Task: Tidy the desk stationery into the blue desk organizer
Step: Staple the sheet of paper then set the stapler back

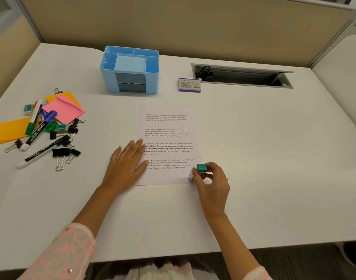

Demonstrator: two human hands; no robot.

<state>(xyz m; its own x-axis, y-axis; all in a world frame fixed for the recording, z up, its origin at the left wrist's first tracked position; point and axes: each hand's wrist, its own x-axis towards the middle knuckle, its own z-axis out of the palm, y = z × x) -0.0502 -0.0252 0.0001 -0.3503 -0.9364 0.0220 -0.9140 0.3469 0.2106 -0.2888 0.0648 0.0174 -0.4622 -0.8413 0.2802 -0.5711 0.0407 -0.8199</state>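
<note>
The blue desk organizer [130, 70] stands at the back centre of the white desk, its compartments showing nothing inside. A printed sheet [168, 138] lies in the middle. My left hand [125, 163] presses flat on the sheet's left edge. My right hand [211, 181] grips a small teal-topped stapler [201, 168] at the sheet's lower right corner. At the left lies a heap of stationery: markers [43, 153], pink sticky notes [63, 110], orange notes [11, 130], erasers [28, 109] and several black binder clips [61, 153].
A purple-and-white box [189, 85] lies right of the organizer. Behind it is an open cable slot [241, 76] set in the desk. Beige partition walls enclose the back and sides. The desk's front edge runs near my body.
</note>
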